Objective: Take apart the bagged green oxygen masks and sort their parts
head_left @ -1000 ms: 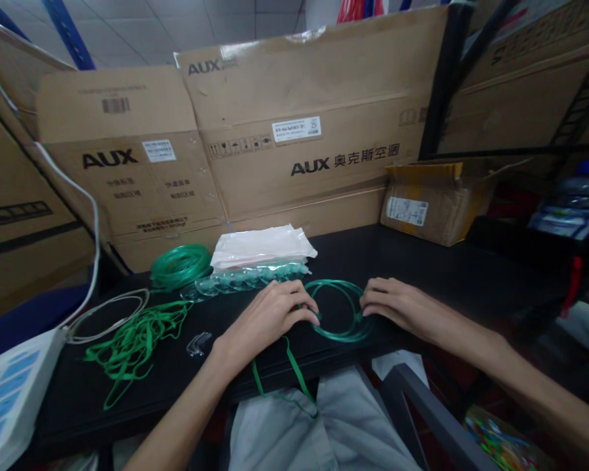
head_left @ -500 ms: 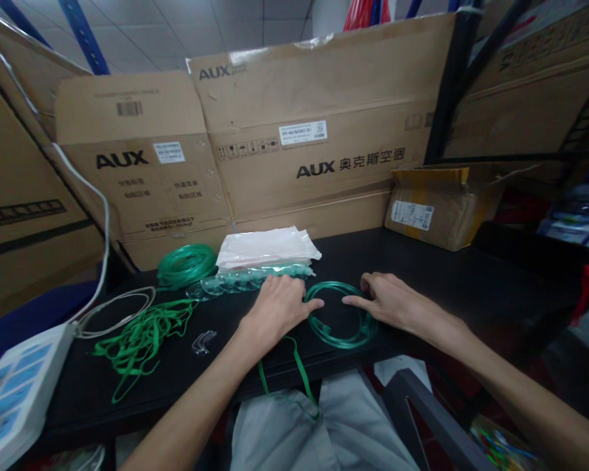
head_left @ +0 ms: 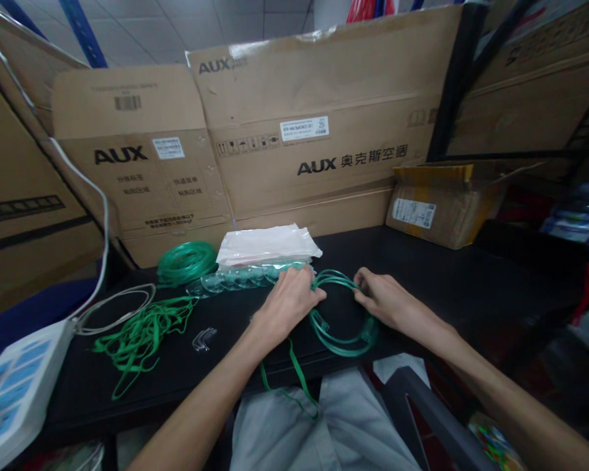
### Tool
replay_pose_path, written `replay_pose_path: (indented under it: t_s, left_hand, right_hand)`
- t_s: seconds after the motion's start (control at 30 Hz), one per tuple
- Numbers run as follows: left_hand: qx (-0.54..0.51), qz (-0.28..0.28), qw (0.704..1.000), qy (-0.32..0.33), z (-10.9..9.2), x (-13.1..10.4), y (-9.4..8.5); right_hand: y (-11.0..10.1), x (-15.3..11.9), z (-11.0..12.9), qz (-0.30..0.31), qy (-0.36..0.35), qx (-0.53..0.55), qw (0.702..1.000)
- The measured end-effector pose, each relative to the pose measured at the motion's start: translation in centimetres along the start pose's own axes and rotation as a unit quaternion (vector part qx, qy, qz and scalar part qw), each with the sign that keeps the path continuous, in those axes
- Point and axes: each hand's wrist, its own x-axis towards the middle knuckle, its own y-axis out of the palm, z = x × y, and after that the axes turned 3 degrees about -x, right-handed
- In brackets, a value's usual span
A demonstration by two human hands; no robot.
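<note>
A coil of clear green tubing [head_left: 343, 351] rests on the black table with its back edge lifted between my hands. My left hand [head_left: 294, 294] pinches the coil at its left side, thumb against fingers. On the opposite side my right hand [head_left: 380, 294] is closed on the tubing too. A green elastic strap [head_left: 298, 366] hangs over the table's front edge below my left wrist. Just behind my left hand lies a row of clear plastic masks [head_left: 240, 278], with white flat packets [head_left: 267, 245] behind them.
Further left are another green tubing coil [head_left: 186, 261], a heap of green straps [head_left: 144, 337], small clear bent pieces [head_left: 205, 339], a whitish cord loop [head_left: 115, 311] and a white device [head_left: 27, 386]. Cardboard boxes [head_left: 324, 190] wall the back; a small open carton [head_left: 429, 209] stands at right.
My fingers have closed on the tubing coil, thumbs now pressed in. The back of the coil has risen a little, and my left hand has shifted slightly right.
</note>
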Motion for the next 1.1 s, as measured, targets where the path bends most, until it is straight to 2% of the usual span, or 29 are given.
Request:
replay_pose_path:
  t_s: [0.07, 0.17, 0.23, 0.37, 0.43, 0.53, 0.63, 0.8, 0.93, 1.0, 1.1]
  left_hand:
    - [-0.042, -0.032, 0.999, 0.009, -0.1, 0.2, 0.0]
    - [-0.088, -0.060, 0.994, 0.031, -0.6, 0.4, -0.5]
    - [-0.100, -0.057, 0.992, 0.051, -1.1, 0.4, -1.1]
    - [-0.116, -0.027, 0.991, 0.069, -1.7, 0.1, -2.4]
    - [-0.161, -0.013, 0.985, 0.064, -1.8, -0.1, -3.0]
    - [-0.247, -0.038, 0.966, 0.064, -1.6, -0.2, -4.3]
    - [-0.260, -0.095, 0.960, 0.050, -0.8, -0.2, -5.9]
    - [-0.234, -0.157, 0.960, -0.007, 1.6, -0.5, -8.9]
    - [-0.209, -0.205, 0.954, -0.058, 4.8, -1.1, -11.4]
    - [-0.184, -0.241, 0.949, -0.086, 7.1, -1.6, -12.8]
    - [-0.138, -0.320, 0.924, -0.158, 11.6, -2.6, -14.7]
  right_hand:
    - [-0.1, -0.1, 0.2, -0.024, 0.013, 0.027, 0.999]
    - [-0.7, -0.1, 0.4, -0.027, 0.022, 0.054, 0.998]
    - [-1.2, 0.1, 0.4, -0.040, 0.016, 0.074, 0.996]
    - [-2.7, 0.8, 0.5, -0.135, 0.001, 0.096, 0.986]
    - [-3.6, 1.3, 0.7, -0.163, -0.011, 0.112, 0.980]
    - [-4.8, 1.9, 1.3, -0.165, -0.022, 0.172, 0.971]
    - [-5.2, 2.3, 2.3, -0.133, -0.016, 0.262, 0.956]
    - [-4.8, 2.7, 4.9, -0.038, -0.029, 0.398, 0.916]
    - [-4.3, 2.9, 6.6, 0.013, -0.074, 0.434, 0.898]
    - [-3.7, 3.1, 6.5, 0.005, -0.093, 0.422, 0.902]
    - [-2.1, 3.5, 5.3, -0.060, -0.093, 0.381, 0.918]
